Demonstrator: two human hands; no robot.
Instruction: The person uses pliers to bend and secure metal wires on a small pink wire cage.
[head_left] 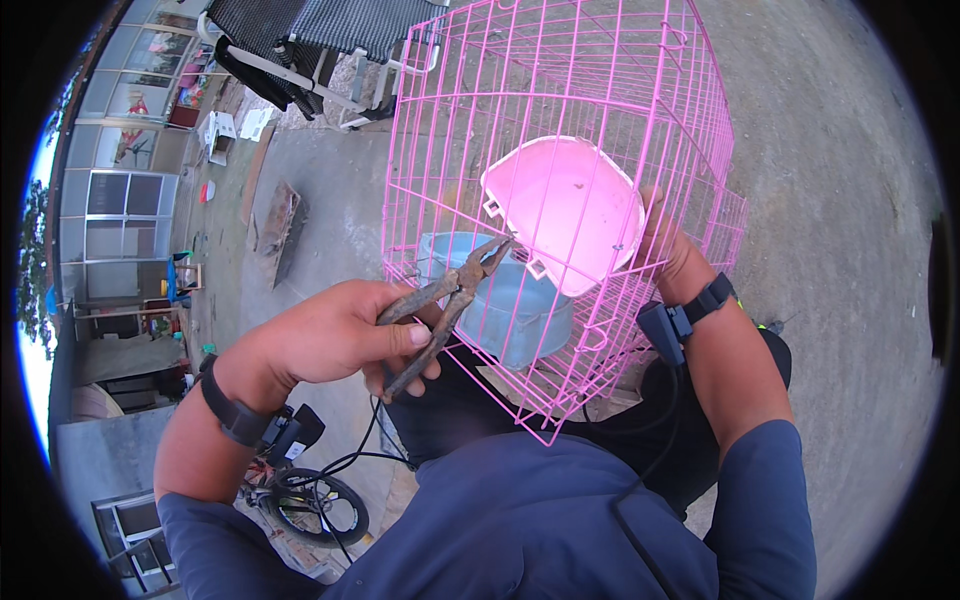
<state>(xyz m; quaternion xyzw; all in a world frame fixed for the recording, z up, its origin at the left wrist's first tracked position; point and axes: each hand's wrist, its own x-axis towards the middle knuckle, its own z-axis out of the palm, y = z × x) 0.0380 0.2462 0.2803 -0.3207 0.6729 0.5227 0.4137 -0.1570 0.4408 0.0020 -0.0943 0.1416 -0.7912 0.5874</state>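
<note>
The left hand (350, 325) has its grip closed round the handles of the pliers (462, 288), thumb on top. Their tip sits slightly parted at the left edge of the pink bowl (570, 205), between its two tabs; contact is unclear. The bowl shows through the wires of the pink cage (690, 130), which stands tilted before the person. The right hand (663, 240) is at the bowl's right edge, partly behind wires; I can't tell whether its grip is closed on anything. A blue tub (515, 320) shows through the wires below the bowl. A chair (330, 30) stands beyond, a bike (320, 510) lower left
</note>
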